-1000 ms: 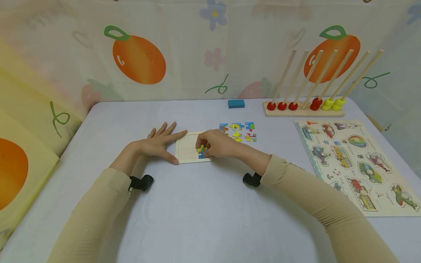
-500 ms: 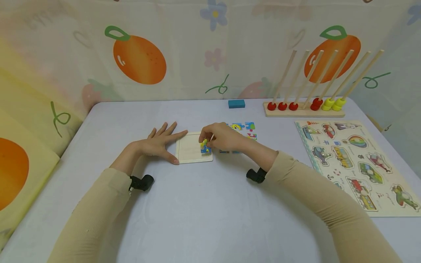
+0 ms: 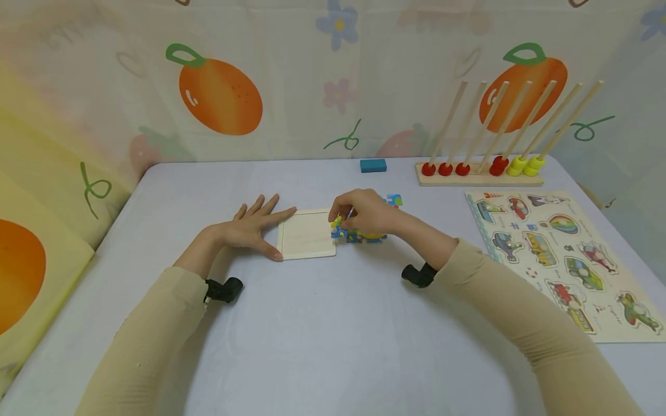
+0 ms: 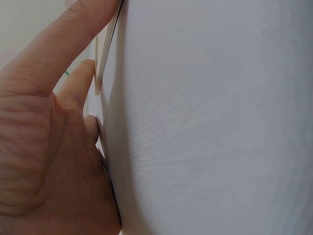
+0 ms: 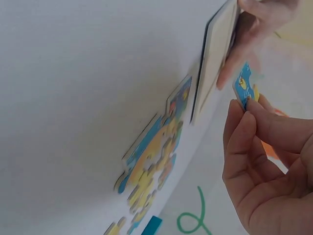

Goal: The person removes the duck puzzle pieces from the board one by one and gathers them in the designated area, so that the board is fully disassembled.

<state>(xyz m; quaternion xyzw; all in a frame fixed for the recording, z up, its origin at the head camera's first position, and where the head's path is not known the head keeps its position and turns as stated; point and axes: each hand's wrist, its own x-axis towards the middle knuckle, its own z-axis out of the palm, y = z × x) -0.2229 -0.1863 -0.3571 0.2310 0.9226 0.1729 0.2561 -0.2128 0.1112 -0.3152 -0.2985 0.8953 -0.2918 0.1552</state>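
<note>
My right hand pinches a blue and yellow jigsaw piece between thumb and fingertips, held up at the right edge of a shallow wooden puzzle tray. Bare wood shows across the tray's floor. Spread out at the tray's left side, my left hand touches its corners with thumb and index finger. The left wrist view catches just a sliver of the tray's edge beside the thumb. Several loose jigsaw pieces lie on the table right of the tray, partly hidden under my right hand in the head view.
Behind the pieces lies a small blue block. A wooden peg rack with red and yellow beads stands at the back right. Nearer on the right is a large vehicle picture board. A fruit-print cloth hangs behind the white table.
My right hand has moved rightward from above the tray to its right edge, lifting the pinched jigsaw piece along. It now covers more of the loose pieces. My left hand has stayed put.
</note>
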